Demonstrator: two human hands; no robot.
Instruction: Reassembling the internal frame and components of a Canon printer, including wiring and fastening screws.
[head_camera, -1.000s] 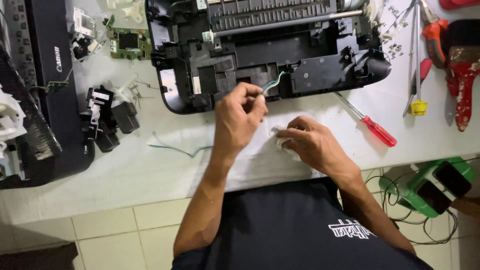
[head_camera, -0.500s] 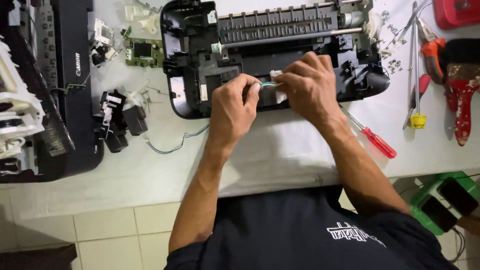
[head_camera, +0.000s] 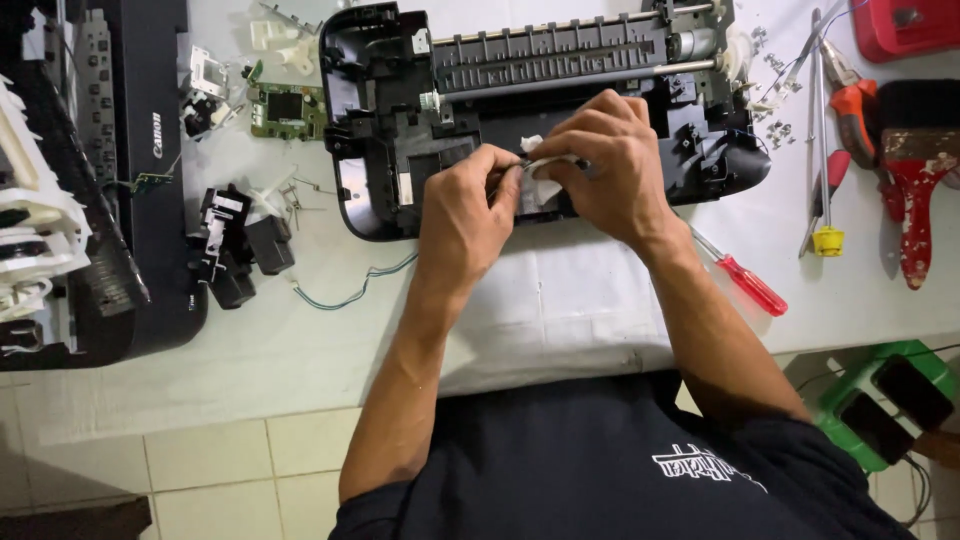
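We are pinching a small white part (head_camera: 545, 175) between both hands, left hand (head_camera: 465, 215) and right hand (head_camera: 610, 165) closed on it over the printer chassis (head_camera: 390, 120); it looks light and fragile, best gripped by its edges.

You're at a white worktable (head_camera: 560, 300), its top covered in white sheeting that hangs a little over the front edge. Below it, the floor (head_camera: 230, 470) is pale cream square tile with thin grey grout lines. Down at your right a green box (head_camera: 880, 400) sits on the floor with dark cables beside it. Light is even and soft, with faint shadows. No walls or windows in view.
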